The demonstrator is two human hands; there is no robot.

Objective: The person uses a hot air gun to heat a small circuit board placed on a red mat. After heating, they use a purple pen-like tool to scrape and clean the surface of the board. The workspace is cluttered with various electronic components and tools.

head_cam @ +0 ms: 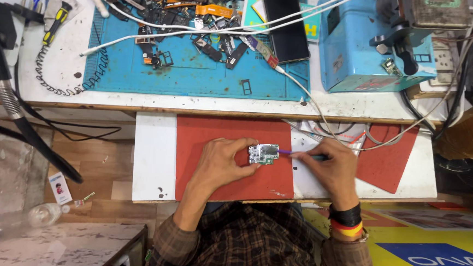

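On the red mat (214, 131) near the surface's front edge, the left hand (221, 162) pinches a small circuit board (263, 153), while the right hand (330, 166) grips a purple-tipped tool (285, 151) touching the board's right edge. Work looks mid-way; the board remains bare, unassembled.

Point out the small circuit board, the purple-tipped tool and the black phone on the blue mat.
small circuit board (263, 153), head view, on its metal shield.
purple-tipped tool (284, 151), head view, on the purple tip.
black phone (285, 22), head view, middle of its dark screen.
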